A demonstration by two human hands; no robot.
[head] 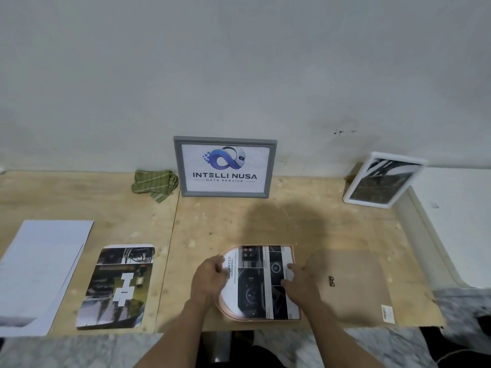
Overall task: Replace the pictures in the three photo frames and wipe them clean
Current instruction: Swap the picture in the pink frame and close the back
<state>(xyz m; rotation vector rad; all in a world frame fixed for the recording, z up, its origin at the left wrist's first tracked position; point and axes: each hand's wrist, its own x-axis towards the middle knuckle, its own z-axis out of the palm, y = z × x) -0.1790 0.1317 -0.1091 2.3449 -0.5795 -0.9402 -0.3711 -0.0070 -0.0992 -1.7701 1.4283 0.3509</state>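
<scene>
We've got the print (261, 281) lying on the arched copper frame (225, 313) at the counter's (305, 221) front edge; left hand (207, 280) curled loosely on its rounded end, right hand (299, 278) pressing it with flat fingers; neither really grips. Paper looks thin, floppy, creasable, so we'd handle it by the edges; backing board (353, 288) beside it seems stiff; green cloth (155, 184) soft, back by the wall.

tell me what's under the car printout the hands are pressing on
A copper-edged arched frame lies under the printout, its rim showing around the edges. The rest is covered by paper, left hand and right hand.
</scene>
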